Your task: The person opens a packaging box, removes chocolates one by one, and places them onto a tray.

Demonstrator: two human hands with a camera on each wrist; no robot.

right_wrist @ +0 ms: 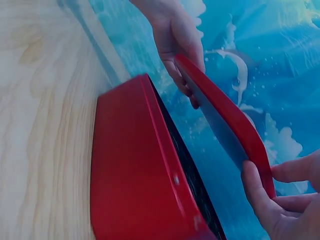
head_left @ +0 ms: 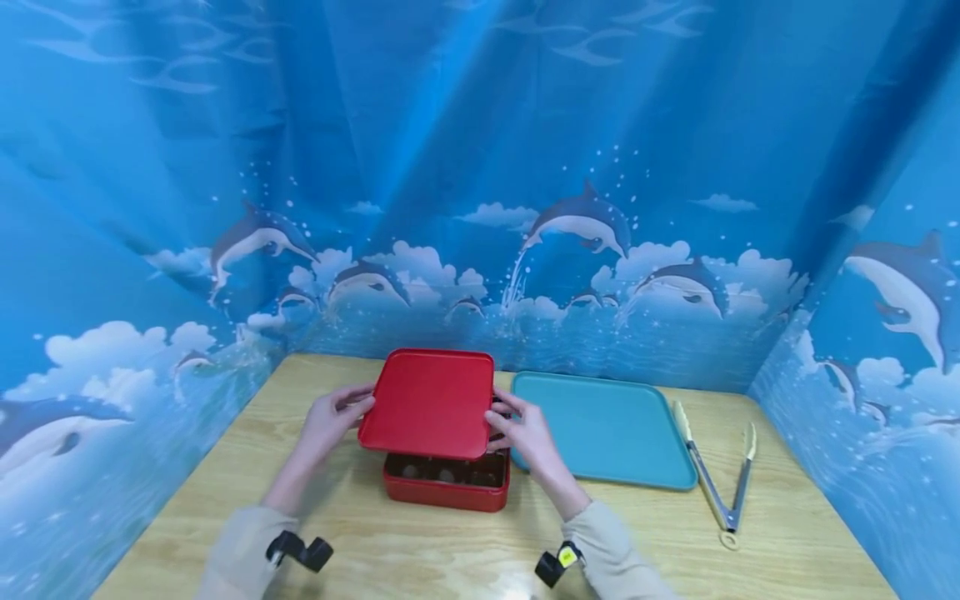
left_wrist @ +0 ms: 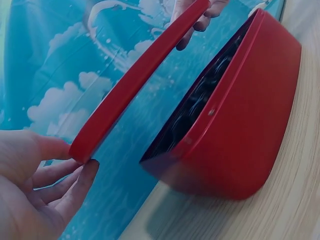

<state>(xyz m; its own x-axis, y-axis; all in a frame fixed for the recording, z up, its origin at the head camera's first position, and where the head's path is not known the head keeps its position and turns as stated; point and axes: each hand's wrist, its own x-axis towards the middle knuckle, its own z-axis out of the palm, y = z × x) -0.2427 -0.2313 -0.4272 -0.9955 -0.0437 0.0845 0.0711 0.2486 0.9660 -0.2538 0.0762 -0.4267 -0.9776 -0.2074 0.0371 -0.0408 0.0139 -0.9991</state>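
Observation:
A flat red lid [head_left: 435, 404] is held level above a red box [head_left: 446, 495], with a gap between the two in both wrist views. My left hand [head_left: 334, 421] pinches the lid's left edge, thumb on one face and fingers on the other. On the opposite edge my right hand [head_left: 522, 429] pinches the lid the same way. The box stands on the table and shows a dark inside with rounded compartments [left_wrist: 200, 95]; what they hold is too dark to tell. Most of the box's opening is hidden under the lid in the head view.
A teal tray [head_left: 600, 429] lies to the right of the box, close to its side. Metal tongs [head_left: 720, 492] with pale tips lie spread beside the tray. A blue dolphin-print curtain [head_left: 480, 167] surrounds the wooden table [head_left: 420, 558] at the back and sides.

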